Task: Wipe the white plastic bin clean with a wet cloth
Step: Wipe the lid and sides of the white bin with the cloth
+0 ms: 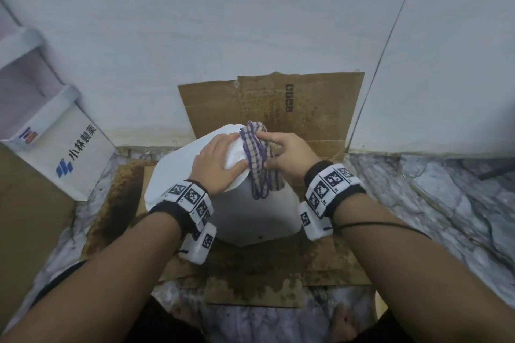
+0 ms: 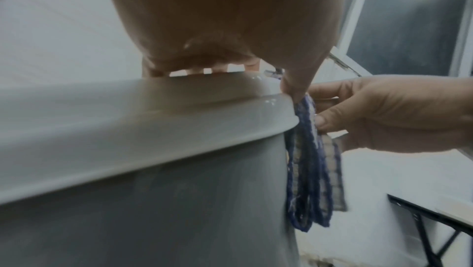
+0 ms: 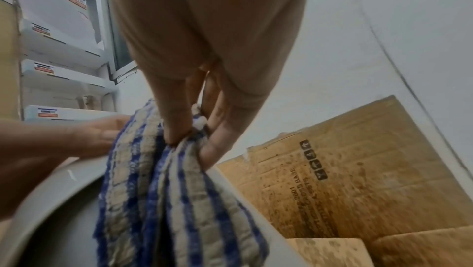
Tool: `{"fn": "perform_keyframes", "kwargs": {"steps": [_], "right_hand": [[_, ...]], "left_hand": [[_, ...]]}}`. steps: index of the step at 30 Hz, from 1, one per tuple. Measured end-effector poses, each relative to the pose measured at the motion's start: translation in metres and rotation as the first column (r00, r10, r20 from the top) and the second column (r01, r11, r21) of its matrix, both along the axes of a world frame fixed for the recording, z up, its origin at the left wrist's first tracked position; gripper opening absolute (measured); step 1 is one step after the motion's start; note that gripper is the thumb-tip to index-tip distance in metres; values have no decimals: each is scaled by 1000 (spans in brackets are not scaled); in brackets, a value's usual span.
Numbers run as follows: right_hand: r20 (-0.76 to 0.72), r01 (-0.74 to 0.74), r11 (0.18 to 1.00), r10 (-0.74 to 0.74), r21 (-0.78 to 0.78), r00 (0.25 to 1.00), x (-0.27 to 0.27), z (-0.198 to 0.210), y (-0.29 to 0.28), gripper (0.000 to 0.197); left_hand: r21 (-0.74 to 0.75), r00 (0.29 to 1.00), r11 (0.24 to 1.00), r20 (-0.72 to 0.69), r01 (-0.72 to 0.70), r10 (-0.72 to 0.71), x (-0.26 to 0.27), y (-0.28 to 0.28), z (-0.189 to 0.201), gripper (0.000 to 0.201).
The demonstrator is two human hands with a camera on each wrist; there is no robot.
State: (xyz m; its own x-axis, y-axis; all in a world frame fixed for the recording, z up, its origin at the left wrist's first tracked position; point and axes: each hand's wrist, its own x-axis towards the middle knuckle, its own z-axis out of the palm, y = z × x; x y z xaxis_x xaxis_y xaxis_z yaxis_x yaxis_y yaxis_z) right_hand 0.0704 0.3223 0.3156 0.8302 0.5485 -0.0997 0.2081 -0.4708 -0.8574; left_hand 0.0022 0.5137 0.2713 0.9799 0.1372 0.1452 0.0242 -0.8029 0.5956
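Observation:
The white plastic bin (image 1: pixel 250 217) stands on wet cardboard, tilted, with its rimmed end up. My left hand (image 1: pixel 227 154) lies flat on that upper end, fingers straight, the thumb at the rim beside the cloth. A blue-and-beige checked cloth (image 1: pixel 257 159) hangs over the bin's right edge. My right hand (image 1: pixel 274 147) pinches its bunched top between thumb and fingers. In the left wrist view the bin's rim (image 2: pixel 179 129) fills the frame, with the cloth (image 2: pixel 309 170) dangling beside it. The right wrist view shows the gripped cloth (image 3: pixel 158 200) draped on the bin (image 3: pixel 51 200).
Stained cardboard (image 1: pixel 259 281) covers the marbled floor (image 1: pixel 432 203), and another sheet (image 1: pixel 306 108) leans on the white wall behind the bin. White cartons with a blue logo (image 1: pixel 75 159) are stacked at the left. A dark folding table frame (image 2: pixel 435 231) stands to the right.

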Motion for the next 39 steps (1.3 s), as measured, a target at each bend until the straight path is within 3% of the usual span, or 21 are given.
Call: {"fn": "perform_keyframes", "kwargs": {"steps": [3,7,10,12,14,16,19,23,27,33,39], "right_hand": [[-2,52,993,-52,103,999,-2,-6,23,67],[-209,109,949,-48,294,977,-13,-14,36,64],[-315,144,933,-34,331,948,-17,-28,43,71],[-289,90,964,-14,251,957,-18,-37,47,70],[-156,-34,997,43,63,987,-15,-36,51,62],[-25,-129,983,127,-130,992,-12,-28,55,57],[87,-176,942,209,-285,974,-4,-17,60,58],[64,-152,956,173,-252,983,0,-21,63,64],[-6,-135,977,135,-166,991,1,-25,65,73],[-202,-160,975,127,-157,971,9,-20,71,70],[-198,-148,975,114,-167,974,14,-21,76,64]], "left_hand": [[-70,999,997,10,-31,32,-11,17,3,77],[-137,999,990,11,-39,41,-21,35,3,73],[-189,998,981,17,-52,56,-26,45,2,72],[-216,998,975,27,-53,60,-27,48,0,71],[-243,997,968,28,-56,65,-27,52,-3,71],[-262,997,963,30,-59,70,-26,54,-5,75],[-279,996,958,27,-69,80,-24,56,-4,75],[-302,996,951,29,-68,81,-22,58,-5,79],[-314,995,946,29,-80,94,-22,61,-6,71],[-336,994,938,33,-85,102,-22,64,-6,70],[-349,994,932,26,-94,110,-21,65,-6,69]]}}
